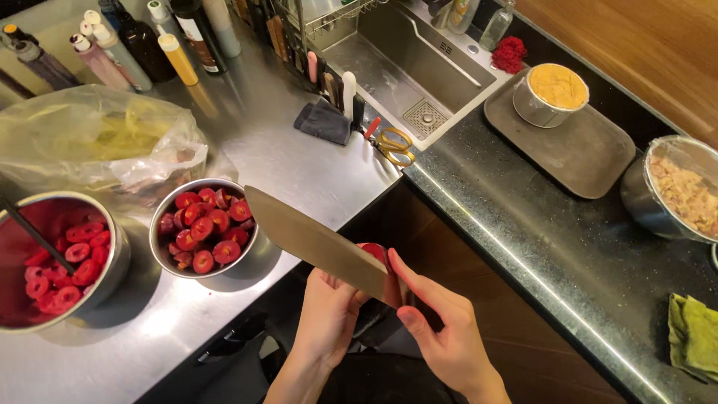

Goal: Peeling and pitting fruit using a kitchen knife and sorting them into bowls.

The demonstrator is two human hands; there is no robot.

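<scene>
Right hand (pixel 441 329) grips the handle of a broad cleaver (pixel 318 243), fingers wrapped around it and forefinger lying along the top, so that the flat blade slants up and to the left over the edge of the steel surface (pixel 314 172). The left hand (pixel 329 314) is curled below the blade, fingers closed on a small red fruit (pixel 376 253) that peeks out just behind the steel, touching the blade's lower part. Both hands are held in front of the person's body, off the surface.

Just left of the blade tip stands a metal bowl (pixel 254 258) full of cut red fruit pieces with hollowed centres. Farther left a second metal bowl (pixel 116 258) holds more red pieces and a dark utensil handle. Behind them lies a crumpled clear plastic bag (pixel 97 142), and beyond it a row of sauce bottles (pixel 112 52). Yellow-handled scissors (pixel 394 145) lie near the sink (pixel 407 67). On the dark surface (pixel 538 247) to the right sit a grey tray (pixel 583 150) carrying a round tin (pixel 550 96), a covered bowl (pixel 677 191), and a green cloth (pixel 692 333).
</scene>
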